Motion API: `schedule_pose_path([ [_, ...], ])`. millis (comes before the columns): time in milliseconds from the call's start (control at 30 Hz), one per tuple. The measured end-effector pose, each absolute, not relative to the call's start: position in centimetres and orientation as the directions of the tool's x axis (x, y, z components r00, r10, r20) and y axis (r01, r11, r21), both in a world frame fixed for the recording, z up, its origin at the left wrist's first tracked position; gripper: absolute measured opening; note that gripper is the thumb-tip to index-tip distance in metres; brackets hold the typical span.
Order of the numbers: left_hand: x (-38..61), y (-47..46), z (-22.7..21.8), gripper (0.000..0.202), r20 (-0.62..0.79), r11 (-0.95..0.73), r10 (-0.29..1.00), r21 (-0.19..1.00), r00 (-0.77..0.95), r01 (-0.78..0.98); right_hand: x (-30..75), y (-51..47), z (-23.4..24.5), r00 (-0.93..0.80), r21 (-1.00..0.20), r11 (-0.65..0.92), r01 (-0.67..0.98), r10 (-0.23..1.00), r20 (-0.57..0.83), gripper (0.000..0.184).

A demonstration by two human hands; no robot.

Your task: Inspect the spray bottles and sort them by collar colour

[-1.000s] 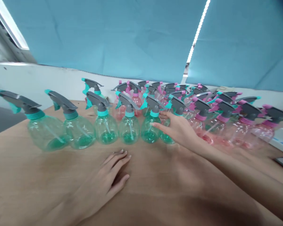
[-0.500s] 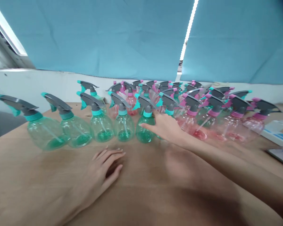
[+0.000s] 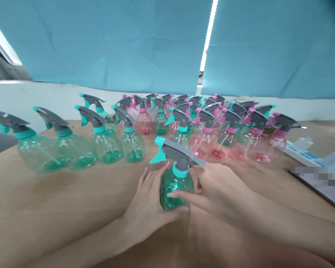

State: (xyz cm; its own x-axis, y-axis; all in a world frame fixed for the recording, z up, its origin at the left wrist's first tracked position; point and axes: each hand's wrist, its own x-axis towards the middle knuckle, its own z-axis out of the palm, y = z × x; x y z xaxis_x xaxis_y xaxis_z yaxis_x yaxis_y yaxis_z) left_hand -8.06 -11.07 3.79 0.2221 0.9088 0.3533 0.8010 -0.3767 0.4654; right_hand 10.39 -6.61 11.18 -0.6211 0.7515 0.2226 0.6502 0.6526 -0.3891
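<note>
A green see-through spray bottle (image 3: 175, 186) with a grey trigger head and teal collar stands on the wooden table (image 3: 58, 212), near me and apart from the others. My left hand (image 3: 147, 204) wraps its left side and base. My right hand (image 3: 212, 190) grips its right side, fingers curled across the front. Behind it stands a row of green spray bottles (image 3: 100, 143) at the left, and a crowd of pink spray bottles (image 3: 231, 139) at the right, mixed with some green ones.
A flat white box with blue marks (image 3: 309, 152) and some papers (image 3: 324, 182) lie at the right edge of the table. A blue curtain (image 3: 128, 41) hangs behind, above a white ledge.
My right hand has pulled one green bottle out of the row toward me. My left hand has lifted off the table and closed on the same bottle.
</note>
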Motion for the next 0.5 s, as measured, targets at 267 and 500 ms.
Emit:
schedule_pose_path([
  [267, -4.4, -10.2, 3.4, 0.091, 0.331, -0.464, 0.884, 0.538, 0.33, 0.704, 15.3, -5.3, 12.6, -0.715, -0.684, 0.632, 0.364, 0.66, 0.23, 0.017],
  [500, -2.3, -8.2, 4.0, 0.091, 0.301, -0.539, 0.836, 0.606, 0.458, 0.585, 15.9, -3.7, 11.9, -0.714, -0.839, 0.495, 0.225, 0.67, 0.204, 0.046],
])
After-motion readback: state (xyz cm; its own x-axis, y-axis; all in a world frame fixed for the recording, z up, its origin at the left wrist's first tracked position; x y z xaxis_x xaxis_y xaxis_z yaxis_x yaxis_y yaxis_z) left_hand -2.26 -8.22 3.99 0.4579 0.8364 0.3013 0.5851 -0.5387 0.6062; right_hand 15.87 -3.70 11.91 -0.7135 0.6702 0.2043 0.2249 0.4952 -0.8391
